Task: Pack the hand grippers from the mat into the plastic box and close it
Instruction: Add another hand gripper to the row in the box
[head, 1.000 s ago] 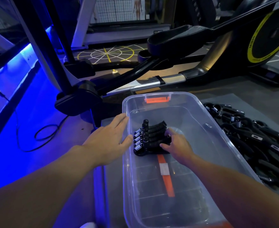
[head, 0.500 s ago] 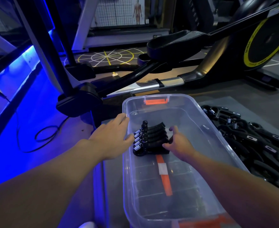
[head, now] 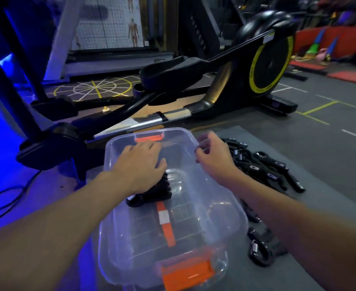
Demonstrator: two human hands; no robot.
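A grey mat (head: 330,196) on a gym floor, lit blue at the left, carries a clear, open-topped plastic box (head: 233,208) with an orange latch (head: 187,274) at its near end. Inside, a short stack of black hand grippers (head: 160,192) lies near the left wall. Its upper part is hidden under the left hand (head: 139,164), whose fingers lie spread and flat on it. The right hand (head: 212,156) hovers at the far right rim, fingers loosely curled and blurred, nothing plainly in them. Beside it a pile (head: 263,166) of the same grippers covers the mat. Beyond stand an elliptical trainer (head: 267,66) and an anatomy chart (head: 133,30).
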